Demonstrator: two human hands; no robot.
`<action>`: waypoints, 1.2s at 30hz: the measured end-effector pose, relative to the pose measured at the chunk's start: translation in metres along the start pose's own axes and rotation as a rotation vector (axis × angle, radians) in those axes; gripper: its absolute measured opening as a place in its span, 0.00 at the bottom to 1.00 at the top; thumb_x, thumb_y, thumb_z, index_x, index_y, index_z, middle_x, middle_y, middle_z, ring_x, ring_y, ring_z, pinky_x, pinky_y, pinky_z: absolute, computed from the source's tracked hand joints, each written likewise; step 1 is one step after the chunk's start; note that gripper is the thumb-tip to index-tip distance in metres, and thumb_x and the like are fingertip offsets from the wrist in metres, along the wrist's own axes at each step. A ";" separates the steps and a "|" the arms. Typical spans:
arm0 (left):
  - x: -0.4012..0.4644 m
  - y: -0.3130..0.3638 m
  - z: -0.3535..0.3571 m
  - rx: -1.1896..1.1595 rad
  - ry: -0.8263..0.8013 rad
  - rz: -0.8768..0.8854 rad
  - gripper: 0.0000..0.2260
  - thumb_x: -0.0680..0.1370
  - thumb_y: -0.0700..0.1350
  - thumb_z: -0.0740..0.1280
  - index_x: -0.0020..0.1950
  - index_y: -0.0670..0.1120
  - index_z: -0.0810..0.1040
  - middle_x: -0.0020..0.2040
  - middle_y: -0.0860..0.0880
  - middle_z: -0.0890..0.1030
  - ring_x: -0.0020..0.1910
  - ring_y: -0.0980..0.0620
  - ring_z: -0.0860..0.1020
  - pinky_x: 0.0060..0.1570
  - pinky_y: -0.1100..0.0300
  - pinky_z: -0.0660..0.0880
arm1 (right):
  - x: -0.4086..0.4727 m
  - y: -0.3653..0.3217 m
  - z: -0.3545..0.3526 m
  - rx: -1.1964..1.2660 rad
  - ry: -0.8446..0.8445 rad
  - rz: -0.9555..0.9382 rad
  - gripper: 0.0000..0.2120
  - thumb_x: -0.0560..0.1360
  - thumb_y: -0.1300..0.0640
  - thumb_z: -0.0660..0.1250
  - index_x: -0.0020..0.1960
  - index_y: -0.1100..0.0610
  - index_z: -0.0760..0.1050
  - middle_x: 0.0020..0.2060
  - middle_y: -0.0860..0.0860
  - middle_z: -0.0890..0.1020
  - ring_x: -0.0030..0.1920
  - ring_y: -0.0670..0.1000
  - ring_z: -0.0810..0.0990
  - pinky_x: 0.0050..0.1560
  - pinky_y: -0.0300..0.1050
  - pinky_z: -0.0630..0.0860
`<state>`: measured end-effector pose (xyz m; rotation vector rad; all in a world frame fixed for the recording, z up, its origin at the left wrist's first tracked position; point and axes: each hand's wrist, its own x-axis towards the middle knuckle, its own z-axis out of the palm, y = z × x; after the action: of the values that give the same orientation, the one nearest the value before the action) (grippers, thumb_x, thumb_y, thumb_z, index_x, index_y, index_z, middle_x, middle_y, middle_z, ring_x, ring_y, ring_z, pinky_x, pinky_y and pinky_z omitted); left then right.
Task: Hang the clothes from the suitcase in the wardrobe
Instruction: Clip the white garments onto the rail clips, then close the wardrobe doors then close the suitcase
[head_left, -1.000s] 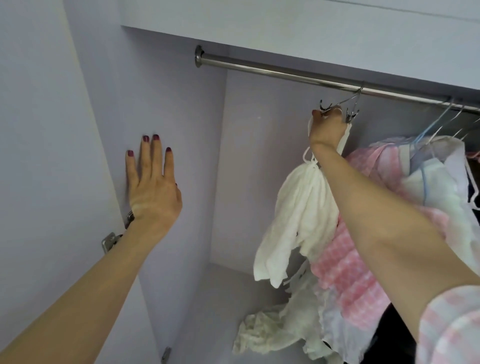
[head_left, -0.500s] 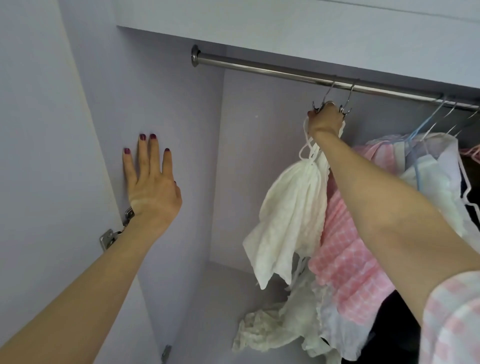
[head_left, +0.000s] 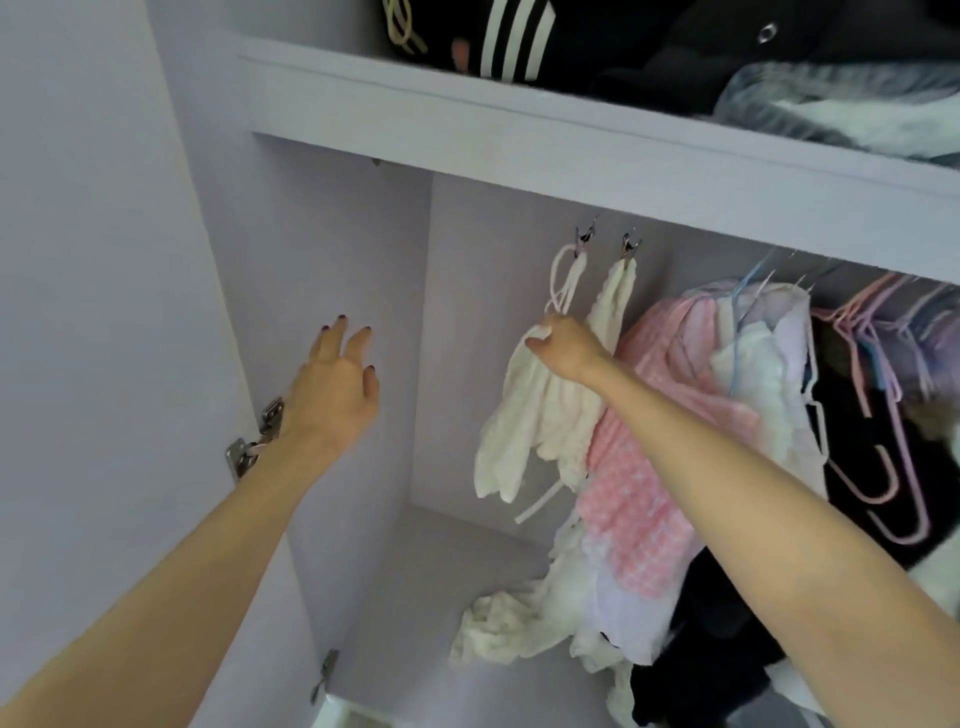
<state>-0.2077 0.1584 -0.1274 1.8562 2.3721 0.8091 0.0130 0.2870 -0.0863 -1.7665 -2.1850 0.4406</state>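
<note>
— Where was the white garment (head_left: 540, 410) when you looked in from above her hands?

— Hanging in the wardrobe (head_left: 343, 249), long axis running straight down, its top pinned by two metal clips (head_left: 607, 241) and its loose hem pointing at the wardrobe floor. It sat just left of a pink checked garment (head_left: 670, 431), touching it.

— And her hands?

— The right hand (head_left: 563, 345) was closed around the upper part of the white garment, fingers pinching the cloth just below its looped strap (head_left: 563, 278). The left hand (head_left: 332, 387) was open, fingers spread a little, holding nothing, close against the wardrobe's inner side wall near a metal hinge (head_left: 257, 439). Whether the palm touched the wall I could not tell.

— Could you see the rail?

— No, the front edge of the upper shelf (head_left: 571, 150) hid it; only the clip tops and the hanger hooks showed below. The right-hand clothes were blurred, with pink hangers (head_left: 878, 415) dangling over something dark.

— Anything stored?

— Dark folded clothes with white stripes (head_left: 514, 36) lay on the upper shelf, cut off by the frame's top. A crumpled white cloth (head_left: 498, 629) lay on the wardrobe floor.
</note>
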 end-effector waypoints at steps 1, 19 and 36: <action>-0.012 0.005 -0.008 -0.031 0.031 0.032 0.21 0.80 0.42 0.57 0.73 0.44 0.61 0.76 0.44 0.57 0.74 0.44 0.58 0.66 0.46 0.65 | -0.015 0.000 0.000 -0.037 -0.029 -0.041 0.20 0.79 0.52 0.61 0.67 0.61 0.69 0.65 0.59 0.74 0.65 0.59 0.72 0.64 0.47 0.69; -0.191 -0.005 -0.146 -0.143 0.141 0.240 0.18 0.80 0.41 0.56 0.71 0.44 0.64 0.67 0.45 0.70 0.61 0.44 0.71 0.54 0.50 0.72 | -0.257 -0.081 -0.002 0.063 -0.111 -0.175 0.16 0.78 0.51 0.60 0.63 0.56 0.73 0.58 0.53 0.78 0.59 0.54 0.76 0.58 0.45 0.72; -0.296 -0.098 -0.317 -0.019 0.727 0.134 0.31 0.75 0.39 0.61 0.75 0.40 0.52 0.75 0.36 0.53 0.74 0.38 0.52 0.71 0.45 0.53 | -0.412 -0.263 0.010 0.251 -0.108 -0.325 0.18 0.79 0.52 0.61 0.68 0.56 0.69 0.59 0.51 0.79 0.62 0.50 0.74 0.58 0.39 0.67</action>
<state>-0.3131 -0.2480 0.0208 1.9654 2.5758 1.7674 -0.1413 -0.1686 -0.0013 -1.2574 -2.3159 0.7067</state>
